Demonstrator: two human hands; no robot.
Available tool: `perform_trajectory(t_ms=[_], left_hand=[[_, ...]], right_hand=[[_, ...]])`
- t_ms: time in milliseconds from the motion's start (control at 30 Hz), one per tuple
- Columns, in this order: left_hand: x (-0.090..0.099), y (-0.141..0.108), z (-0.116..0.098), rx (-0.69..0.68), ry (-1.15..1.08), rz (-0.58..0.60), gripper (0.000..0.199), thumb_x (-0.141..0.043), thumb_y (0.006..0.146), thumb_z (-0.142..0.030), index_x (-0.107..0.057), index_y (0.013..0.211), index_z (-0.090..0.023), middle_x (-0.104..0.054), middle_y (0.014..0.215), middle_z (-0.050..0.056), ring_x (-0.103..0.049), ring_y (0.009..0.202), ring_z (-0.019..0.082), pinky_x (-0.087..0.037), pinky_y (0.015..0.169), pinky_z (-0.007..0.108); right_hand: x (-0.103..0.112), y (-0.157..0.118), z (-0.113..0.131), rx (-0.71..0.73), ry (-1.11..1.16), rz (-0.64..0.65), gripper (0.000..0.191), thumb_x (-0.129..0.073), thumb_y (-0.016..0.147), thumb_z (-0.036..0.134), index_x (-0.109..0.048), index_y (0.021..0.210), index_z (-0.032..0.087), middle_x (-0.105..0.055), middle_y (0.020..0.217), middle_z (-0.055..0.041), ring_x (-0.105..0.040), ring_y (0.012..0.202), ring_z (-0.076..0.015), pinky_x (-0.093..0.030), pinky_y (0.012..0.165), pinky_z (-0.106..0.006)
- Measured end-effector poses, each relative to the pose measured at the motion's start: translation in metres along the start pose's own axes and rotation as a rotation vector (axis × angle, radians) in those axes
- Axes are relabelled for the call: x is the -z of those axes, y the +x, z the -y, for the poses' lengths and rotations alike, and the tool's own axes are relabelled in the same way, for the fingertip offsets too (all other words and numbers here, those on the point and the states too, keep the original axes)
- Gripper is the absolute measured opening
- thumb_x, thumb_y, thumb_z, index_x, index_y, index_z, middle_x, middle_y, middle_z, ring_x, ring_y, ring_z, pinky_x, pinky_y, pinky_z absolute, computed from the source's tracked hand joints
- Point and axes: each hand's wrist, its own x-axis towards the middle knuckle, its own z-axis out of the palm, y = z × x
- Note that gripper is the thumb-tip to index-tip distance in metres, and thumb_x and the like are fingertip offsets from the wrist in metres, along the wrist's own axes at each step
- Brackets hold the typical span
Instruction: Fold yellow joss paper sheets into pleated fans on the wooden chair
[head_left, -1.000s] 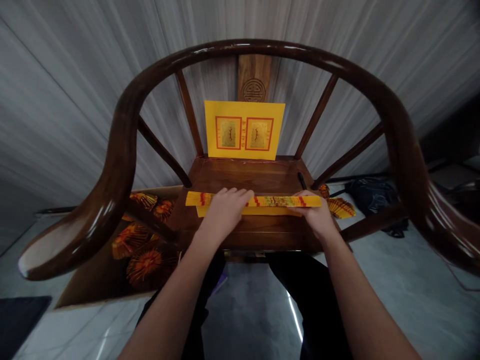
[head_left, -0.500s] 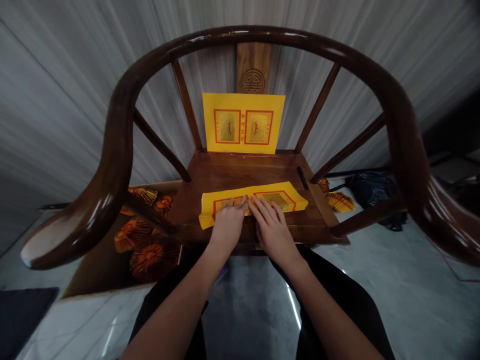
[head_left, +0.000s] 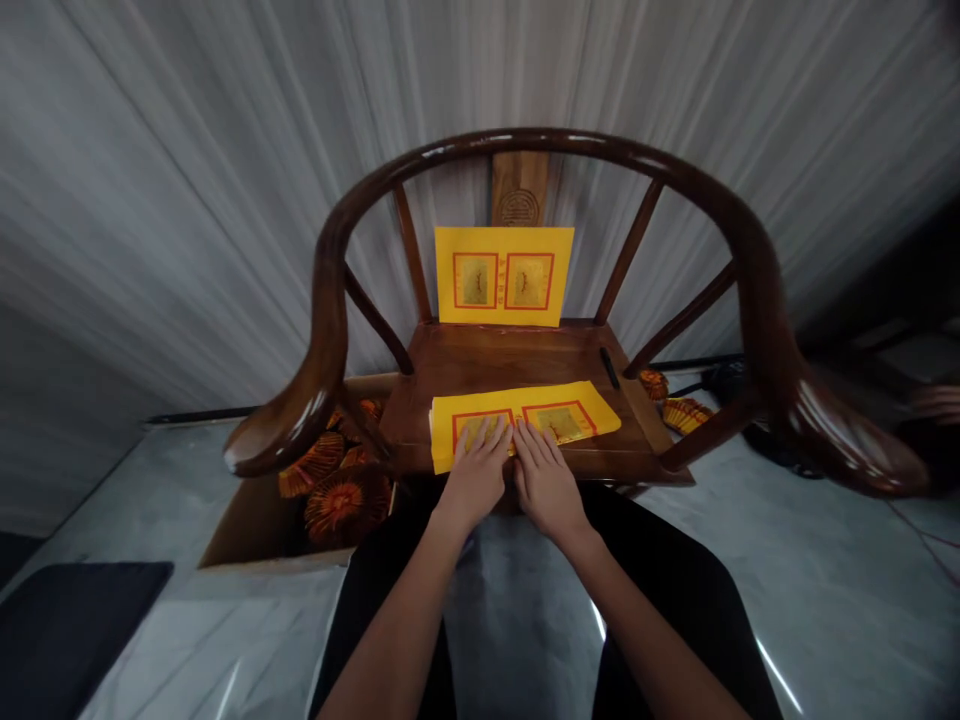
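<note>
Cardboard box [head_left: 247,530] of red-gold paper rosettes [head_left: 346,505]

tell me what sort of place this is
Probably an indoor workroom for joss paper, though a home is possible: yellow red-and-gold printed sheets on a dark wooden horseshoe armchair, a cardboard box of paper fans, and a polished stone floor.

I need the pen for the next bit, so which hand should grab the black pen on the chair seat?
Probably your right. The right hand lies on the yellow paper, closer to the black pen at the right of the seat. The left hand is farther away.
</note>
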Motion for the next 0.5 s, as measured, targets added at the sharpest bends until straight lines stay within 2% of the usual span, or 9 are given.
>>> perform_trajectory(t_ms=[100,200,267,367,433,500], left_hand=[[-0.011,-0.014,-0.004,0.052,-0.013,-0.092,0.06,-0.034,0.103,-0.021,-0.04,0.162,-0.025,-0.032,0.171,-0.001,-0.021,0.162,0.025,-0.012,0.134,0.055],[-0.015,-0.03,-0.012,0.075,-0.041,-0.097,0.064,-0.048,0.1,-0.029,-0.038,0.163,-0.023,-0.033,0.172,0.003,-0.022,0.162,0.03,-0.017,0.132,0.059],[-0.012,-0.039,-0.018,0.083,-0.01,-0.119,0.07,-0.053,0.092,-0.015,-0.041,0.161,-0.023,-0.038,0.17,0.003,-0.025,0.161,0.028,-0.02,0.132,0.054],[0.0,-0.045,-0.026,0.107,0.052,-0.145,0.068,-0.047,0.084,0.002,-0.056,0.149,-0.017,-0.055,0.158,0.009,-0.043,0.152,0.023,-0.035,0.126,0.042],[0.013,-0.045,-0.032,0.116,0.077,-0.152,0.057,-0.045,0.084,0.003,-0.064,0.135,-0.014,-0.067,0.142,0.014,-0.058,0.137,0.025,-0.046,0.115,0.041],[0.029,-0.043,-0.035,0.116,0.1,-0.143,0.046,-0.046,0.085,0.002,-0.07,0.12,-0.015,-0.074,0.124,0.015,-0.067,0.12,0.026,-0.052,0.103,0.039]], right_hand=[[0.006,-0.008,0.0,0.013,0.019,0.052,0.059,-0.038,0.104,0.023,-0.039,0.16,0.005,-0.039,0.167,-0.0151,-0.033,0.158,-0.0253,-0.026,0.13,-0.046],[0.009,-0.023,0.004,0.056,0.013,0.078,0.068,-0.048,0.094,0.016,-0.038,0.161,0.005,-0.038,0.167,-0.0167,-0.033,0.157,-0.0278,-0.03,0.128,-0.048],[0.012,-0.031,0.01,0.031,-0.014,0.119,0.073,-0.047,0.086,0.004,-0.042,0.159,0.007,-0.043,0.165,-0.0159,-0.038,0.153,-0.028,-0.035,0.123,-0.047],[0.022,-0.035,0.019,-0.047,-0.053,0.134,0.059,-0.045,0.086,0.0,-0.061,0.142,0.012,-0.061,0.148,-0.0157,-0.055,0.133,-0.029,-0.044,0.111,-0.044],[0.035,-0.031,0.021,-0.075,-0.074,0.121,0.044,-0.048,0.089,0.004,-0.069,0.127,0.014,-0.067,0.134,-0.0174,-0.059,0.12,-0.0311,-0.047,0.104,-0.045],[0.054,-0.024,0.016,-0.076,-0.088,0.123,0.036,-0.051,0.09,0.006,-0.07,0.119,0.015,-0.069,0.125,-0.0176,-0.06,0.115,-0.032,-0.046,0.101,-0.045]])
